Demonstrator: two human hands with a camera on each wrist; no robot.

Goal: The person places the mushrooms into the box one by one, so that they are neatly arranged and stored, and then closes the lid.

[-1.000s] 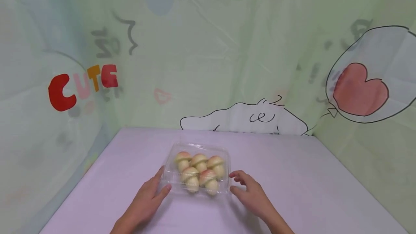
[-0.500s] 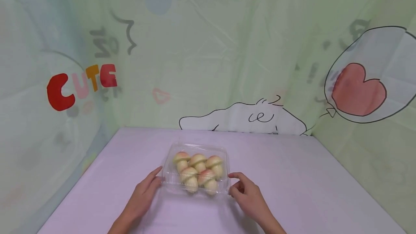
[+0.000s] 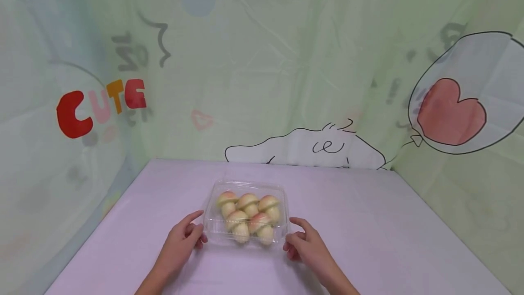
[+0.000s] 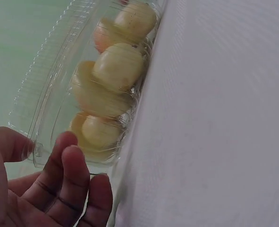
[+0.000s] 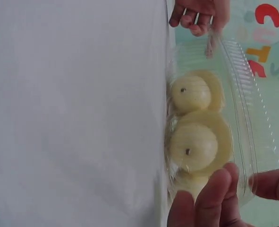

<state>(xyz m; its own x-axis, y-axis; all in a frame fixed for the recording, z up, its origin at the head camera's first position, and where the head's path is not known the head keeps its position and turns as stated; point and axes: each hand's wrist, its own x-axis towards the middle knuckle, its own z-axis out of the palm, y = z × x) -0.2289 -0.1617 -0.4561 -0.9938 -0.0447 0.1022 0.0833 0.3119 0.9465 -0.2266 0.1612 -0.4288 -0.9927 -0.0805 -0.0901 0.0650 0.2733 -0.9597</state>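
Observation:
A clear plastic clamshell container [image 3: 213, 226] sits on the table in the head view. Inside are several cream-coloured mushroom shapes [image 3: 248, 203] with rosy caps, possibly buns. My left hand [image 3: 176, 245] is at its near left corner, index finger stretched along the side. In the left wrist view one fingertip [image 4: 27, 147] meets the lid's edge, while the other fingers bend loosely in front. At the opposite near corner is my right hand [image 3: 309, 247]; its index finger points forward beside the container. The right wrist view has a fingertip [image 5: 255, 183] right at the lid rim.
A pale lilac table [image 3: 360, 222] spreads out around the container. Behind it hangs a light green curtain [image 3: 245, 72] with printed letters and a balloon [image 3: 454, 94]; similar cloth closes off both sides.
Both hands have stayed beside the container. My left fingers have drawn in under the hand, and my right fingers have curled lower at the near corner. The container has barely moved.

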